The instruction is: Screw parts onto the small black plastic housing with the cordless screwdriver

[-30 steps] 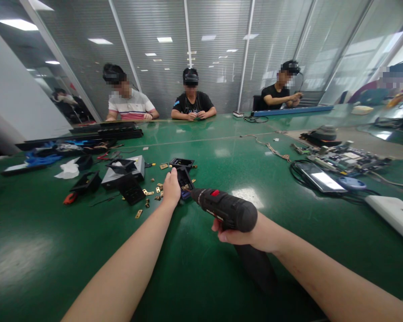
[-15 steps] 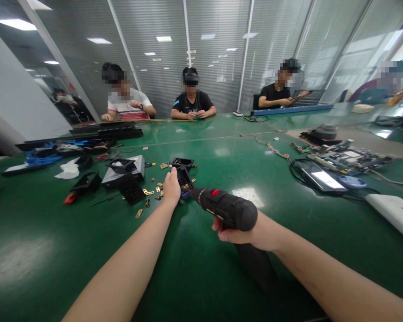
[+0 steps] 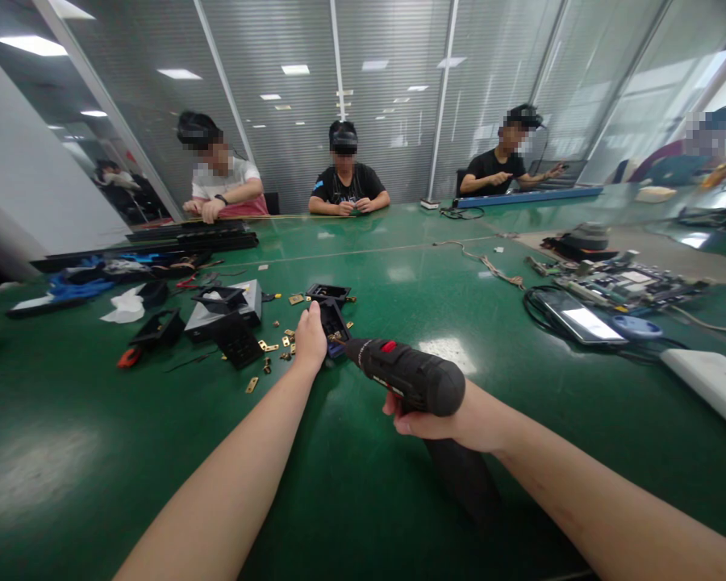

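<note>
My right hand [image 3: 427, 420] is wrapped round the grip of a black cordless drill [image 3: 408, 375] with a red switch on top. The drill points left, its bit reaching into a small black plastic housing [image 3: 335, 321]. My left hand [image 3: 310, 335] closes on the left side of that housing and holds it tilted above the table; whether the bit touches a screw is too small to tell. Several brass plates [image 3: 252, 385] and small brass pieces lie just left of my left hand. Behind the housing sits another black housing [image 3: 327, 293].
On the left, a grey-white box [image 3: 252, 300] carries black plastic parts, with a black frame [image 3: 159, 327] and crumpled white tissue [image 3: 125, 305] beside it. To the right lie a phone-like device [image 3: 581, 317], circuit boards [image 3: 635, 282] and a white case [image 3: 711, 387]. Three people sit across the green table [image 3: 387, 500].
My hands, the drill and the housing stay almost in place. Across the table, the person at left leans over with an arm crossed lower, and the person at right has spread their hands apart.
</note>
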Demonstrator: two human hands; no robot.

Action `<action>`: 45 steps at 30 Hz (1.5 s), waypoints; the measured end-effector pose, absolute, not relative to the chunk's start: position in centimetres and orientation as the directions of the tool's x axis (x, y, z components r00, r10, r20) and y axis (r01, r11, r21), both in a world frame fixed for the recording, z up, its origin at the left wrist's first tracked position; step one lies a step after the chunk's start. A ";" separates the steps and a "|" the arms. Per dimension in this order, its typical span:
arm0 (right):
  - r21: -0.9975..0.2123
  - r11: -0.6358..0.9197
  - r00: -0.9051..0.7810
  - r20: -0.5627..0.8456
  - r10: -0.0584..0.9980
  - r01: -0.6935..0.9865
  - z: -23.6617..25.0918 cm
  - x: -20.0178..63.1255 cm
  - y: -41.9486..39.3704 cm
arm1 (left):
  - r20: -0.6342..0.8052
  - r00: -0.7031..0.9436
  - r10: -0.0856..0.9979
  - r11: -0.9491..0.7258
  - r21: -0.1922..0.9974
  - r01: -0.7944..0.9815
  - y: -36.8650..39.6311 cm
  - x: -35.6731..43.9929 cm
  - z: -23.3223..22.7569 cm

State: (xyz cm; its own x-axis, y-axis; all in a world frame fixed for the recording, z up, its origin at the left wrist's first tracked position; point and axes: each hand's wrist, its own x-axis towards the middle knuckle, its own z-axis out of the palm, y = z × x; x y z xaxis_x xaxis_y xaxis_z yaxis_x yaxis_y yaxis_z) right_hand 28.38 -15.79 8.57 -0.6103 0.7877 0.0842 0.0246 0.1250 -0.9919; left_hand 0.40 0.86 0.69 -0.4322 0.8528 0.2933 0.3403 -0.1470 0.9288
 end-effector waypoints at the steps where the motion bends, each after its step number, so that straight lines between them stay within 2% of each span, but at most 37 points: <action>1: -0.992 0.126 -0.614 0.085 0.785 0.024 8.6 28.4 -15.8 | 0.288 -0.441 0.850 -0.134 0.928 0.348 0.8 0.4 0.8; 45: -0.992 0.120 -0.600 0.076 0.797 0.033 8.1 28.2 -15.8 | 0.304 -0.440 0.845 -0.160 0.929 0.334 1.8 0.0 -0.4</action>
